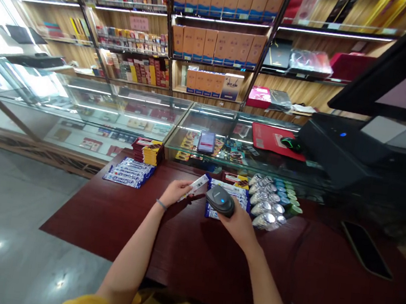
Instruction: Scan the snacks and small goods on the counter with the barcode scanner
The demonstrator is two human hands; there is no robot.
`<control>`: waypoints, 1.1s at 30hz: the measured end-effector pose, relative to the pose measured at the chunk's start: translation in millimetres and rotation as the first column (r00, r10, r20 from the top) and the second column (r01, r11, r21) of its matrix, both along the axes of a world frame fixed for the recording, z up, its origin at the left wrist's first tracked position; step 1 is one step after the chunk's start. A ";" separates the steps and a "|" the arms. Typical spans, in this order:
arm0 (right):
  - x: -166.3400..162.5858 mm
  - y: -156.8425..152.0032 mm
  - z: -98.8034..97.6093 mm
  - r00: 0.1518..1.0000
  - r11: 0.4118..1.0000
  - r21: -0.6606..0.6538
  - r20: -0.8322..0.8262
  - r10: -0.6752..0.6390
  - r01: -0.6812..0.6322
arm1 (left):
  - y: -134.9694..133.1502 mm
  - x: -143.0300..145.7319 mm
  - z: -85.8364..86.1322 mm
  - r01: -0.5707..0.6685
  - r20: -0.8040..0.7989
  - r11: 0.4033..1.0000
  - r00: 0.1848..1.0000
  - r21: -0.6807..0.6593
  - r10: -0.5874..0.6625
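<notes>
My left hand (176, 192) is closed on one end of a slim white-and-blue snack packet (198, 186), tilted so that its printed side shows. Just to the right, my right hand (239, 224) grips a dark barcode scanner (220, 200) with a lit blue dot, its head facing the packet. Beneath the scanner lies a row of blue-and-white packets (233, 189), partly hidden by it. A second set of similar packets (126, 171) lies at the left of the dark red table (185, 238). Yellow-and-maroon boxes (151, 153) are stacked behind that set.
Shrink-wrapped cans (265, 201) stand right of the packets. A phone (367, 248) lies at the table's right. The glass counter (192, 116) behind carries a small screen device (206, 142), a red mat (271, 138) and a mouse (291, 143). A monitor (386, 71) looms at upper right.
</notes>
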State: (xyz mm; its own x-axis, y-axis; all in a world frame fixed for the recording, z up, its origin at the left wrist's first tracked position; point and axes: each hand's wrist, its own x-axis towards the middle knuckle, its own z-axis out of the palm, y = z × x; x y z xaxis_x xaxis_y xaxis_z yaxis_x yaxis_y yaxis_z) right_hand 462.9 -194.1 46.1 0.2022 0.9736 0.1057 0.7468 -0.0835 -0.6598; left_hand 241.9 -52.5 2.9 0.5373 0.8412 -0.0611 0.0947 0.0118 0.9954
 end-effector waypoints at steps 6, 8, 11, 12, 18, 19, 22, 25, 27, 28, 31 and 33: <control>-2.5 0.3 -5.9 1.000 0.998 -0.056 -0.017 0.026 -0.026 | 8.2 -16.2 -2.4 0.014 -0.117 1.000 0.993 0.022 -0.012; -3.2 -0.2 -5.7 1.000 0.999 -0.051 -0.022 0.006 -0.007 | 9.4 -15.6 -6.3 -0.006 -0.101 1.000 0.995 0.009 0.007; -3.4 -1.3 -3.7 0.999 0.999 -0.031 -0.045 0.017 -0.018 | 9.1 -12.3 -9.4 -0.002 -0.054 1.000 0.999 -0.017 0.001; -3.0 -1.6 -3.2 0.999 0.999 -0.026 -0.049 0.020 -0.021 | 8.7 -11.0 -9.2 -0.004 -0.031 1.000 1.000 -0.028 0.003; 1.6 0.7 -8.2 0.997 1.000 0.021 -0.076 0.003 -0.001 | 10.0 -9.9 8.9 -0.172 0.082 0.983 0.983 0.058 0.167; 1.8 1.8 -9.6 0.996 1.000 0.027 -0.085 0.001 0.001 | 10.8 -13.0 15.2 -0.192 0.080 0.974 0.980 0.122 0.183; -0.9 4.5 -11.8 0.995 0.999 0.049 -0.097 0.020 -0.015 | 11.4 -32.0 35.9 -0.195 0.012 0.920 0.979 0.341 0.203; -8.5 6.9 -11.6 0.995 0.996 0.087 -0.098 0.034 -0.025 | 9.4 -66.6 47.6 -0.163 -0.095 0.827 0.963 0.538 0.252; -15.1 9.5 -11.3 0.994 0.994 0.098 -0.091 0.054 -0.045 | 8.5 -97.3 44.7 -0.130 -0.172 0.751 0.935 0.647 0.310; -18.7 11.3 -11.1 0.994 0.994 0.095 -0.085 0.070 -0.062 | 8.5 -114.1 40.4 -0.105 -0.208 0.718 0.919 0.688 0.334; -31.6 17.0 -10.1 0.992 0.991 0.085 -0.064 0.106 -0.101 | 9.4 -165.1 21.8 -0.031 -0.300 0.659 0.874 0.751 0.382; -41.8 20.0 -9.0 0.991 0.989 0.084 -0.049 0.127 -0.123 | 9.6 -195.6 10.7 0.017 -0.343 0.643 0.856 0.766 0.386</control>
